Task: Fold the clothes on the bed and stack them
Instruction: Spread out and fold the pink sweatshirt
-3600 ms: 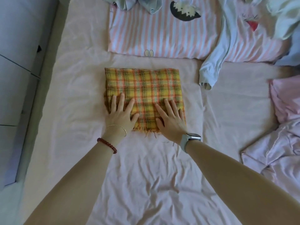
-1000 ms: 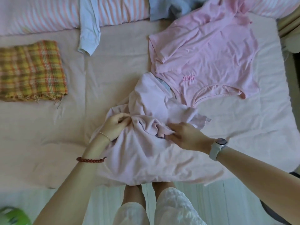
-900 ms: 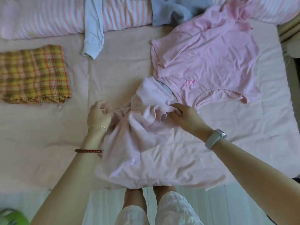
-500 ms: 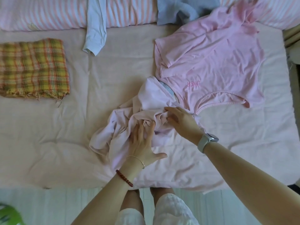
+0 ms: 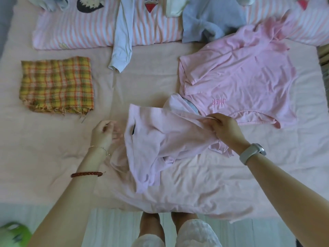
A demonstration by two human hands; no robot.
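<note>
The pale pink top [image 5: 165, 139] was in the middle of the bed [image 5: 53, 157], close to the near edge, all bunched up and partly lifted. My right hand [image 5: 224, 129] held it at its right side, with my fingers and thumb curled and pinching a fold of the cloth. My left hand [image 5: 105, 134] was just beside the left edge of the top. Its fingers were loosely bent and a bit blurry, so I could not tell if they touched the cloth or held any of it. A bit of the top hung down toward me over the wrinkled sheet. Just past my right hand lay a brighter pink shirt [image 5: 240, 82] with letters on it, spread out flat, and the far corner of my top sat right against it. Far off to the left, well away from the top, was the folded yellow checked cloth [image 5: 57, 84], lying flat with its frayed edge toward me. A light blue sleeve [image 5: 122, 41] hung down from the striped pink pillows [image 5: 80, 31] at the back of the bed. A grey-blue garment [image 5: 210, 24] sat crumpled on the pillows too. I wore a red bead bracelet [image 5: 86, 174] on my left arm and a pale watch [image 5: 252, 153] on my right wrist.
</note>
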